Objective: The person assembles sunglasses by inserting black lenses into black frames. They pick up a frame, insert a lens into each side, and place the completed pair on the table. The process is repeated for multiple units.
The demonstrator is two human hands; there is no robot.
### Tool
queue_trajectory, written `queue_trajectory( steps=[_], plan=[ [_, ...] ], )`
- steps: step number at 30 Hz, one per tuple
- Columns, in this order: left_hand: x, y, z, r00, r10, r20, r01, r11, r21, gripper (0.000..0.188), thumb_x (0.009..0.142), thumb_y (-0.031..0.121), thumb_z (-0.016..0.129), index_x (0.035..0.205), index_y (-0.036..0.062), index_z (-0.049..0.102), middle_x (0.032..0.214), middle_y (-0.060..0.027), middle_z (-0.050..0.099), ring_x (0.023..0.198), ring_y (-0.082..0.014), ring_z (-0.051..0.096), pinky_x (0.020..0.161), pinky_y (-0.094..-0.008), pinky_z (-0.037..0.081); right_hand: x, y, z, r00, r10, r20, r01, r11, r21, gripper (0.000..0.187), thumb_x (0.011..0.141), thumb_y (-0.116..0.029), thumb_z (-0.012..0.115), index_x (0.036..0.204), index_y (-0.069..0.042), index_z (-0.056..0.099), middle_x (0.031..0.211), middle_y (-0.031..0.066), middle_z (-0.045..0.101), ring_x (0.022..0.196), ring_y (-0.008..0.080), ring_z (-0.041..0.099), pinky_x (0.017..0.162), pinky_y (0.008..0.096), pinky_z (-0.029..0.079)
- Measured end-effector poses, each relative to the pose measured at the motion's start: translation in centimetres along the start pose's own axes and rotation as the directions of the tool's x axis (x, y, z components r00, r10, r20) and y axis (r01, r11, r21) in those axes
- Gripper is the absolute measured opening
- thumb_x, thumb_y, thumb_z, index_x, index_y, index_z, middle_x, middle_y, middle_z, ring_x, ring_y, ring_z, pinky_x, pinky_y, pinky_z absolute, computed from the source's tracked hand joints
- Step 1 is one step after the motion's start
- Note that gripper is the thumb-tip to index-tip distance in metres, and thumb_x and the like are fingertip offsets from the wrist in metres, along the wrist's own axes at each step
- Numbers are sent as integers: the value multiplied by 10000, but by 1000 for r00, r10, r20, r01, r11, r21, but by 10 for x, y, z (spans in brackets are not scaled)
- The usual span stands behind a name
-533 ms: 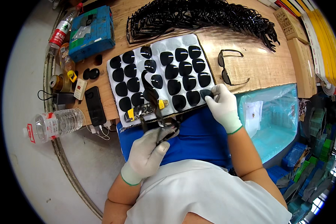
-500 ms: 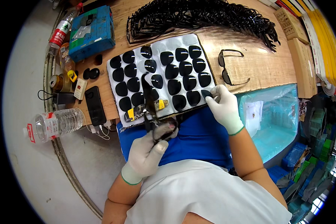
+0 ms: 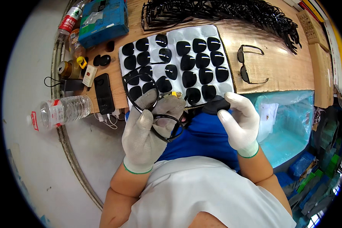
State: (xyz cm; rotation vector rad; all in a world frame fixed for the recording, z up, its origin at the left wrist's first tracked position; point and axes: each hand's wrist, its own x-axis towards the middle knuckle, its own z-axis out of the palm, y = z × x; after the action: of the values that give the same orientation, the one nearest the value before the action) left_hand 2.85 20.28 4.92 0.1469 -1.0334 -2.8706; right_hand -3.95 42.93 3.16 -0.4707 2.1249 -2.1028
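In a white knit glove, my left hand (image 3: 140, 133) grips a black glasses frame (image 3: 158, 99) whose two rims stand without lenses. Between thumb and forefinger my right hand (image 3: 241, 123), gloved too, pinches a dark sunglass lens (image 3: 216, 105), held off the tray's near edge. Several dark lenses (image 3: 189, 79) lie in columns on a white cloth-covered tray (image 3: 174, 34). Something with a yellow end (image 3: 174, 94) shows on the tray, mostly hidden behind my left hand.
Finished-looking sunglasses (image 3: 245, 64) lie right of the tray. A row of black frames (image 3: 216, 11) lines the back. At left are a blue box (image 3: 104, 22), a phone (image 3: 104, 94) and a water bottle (image 3: 70, 110). A blue plastic-lined crate (image 3: 288, 121) sits at right.
My right hand has lifted a lens from the tray's near right corner and drawn it toward me. My left hand has raised the frame and turned its rims into view.
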Motion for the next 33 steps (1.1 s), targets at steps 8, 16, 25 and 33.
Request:
queue_trajectory(
  steps=[8,16,25,33],
  plan=[
    [-6,9,5,999,-28,-16,32,888,459,479,1080,251,495,1350,-128,380,1046,-255,677,994,-281,690,905,-413,570,9,-11,-4,995,94,-19,-90,987,135,343,879,17,713,1215,32,642,1109,101,686,998,148,641,921,304,497],
    [-7,0,29,969,-179,170,-67,473,879,418,1096,232,421,1303,-131,425,880,-188,705,803,-267,727,744,-360,578,22,-41,19,972,-133,195,121,990,75,304,856,110,696,1138,-3,693,852,127,698,718,158,682,646,276,528],
    [-4,6,30,942,-312,125,124,669,733,549,1087,414,449,1271,-100,499,1013,-140,689,823,-157,677,761,-302,564,19,-50,27,938,297,179,-346,836,427,98,957,-79,680,995,9,661,793,20,642,776,81,613,737,257,506],
    [-4,13,23,884,-446,137,271,730,628,578,1057,431,528,1267,-107,516,1052,-146,686,858,-172,693,752,-308,583,20,-38,6,789,418,450,-579,750,319,228,982,-197,675,989,30,691,798,38,655,729,100,611,666,256,500]
  ],
)
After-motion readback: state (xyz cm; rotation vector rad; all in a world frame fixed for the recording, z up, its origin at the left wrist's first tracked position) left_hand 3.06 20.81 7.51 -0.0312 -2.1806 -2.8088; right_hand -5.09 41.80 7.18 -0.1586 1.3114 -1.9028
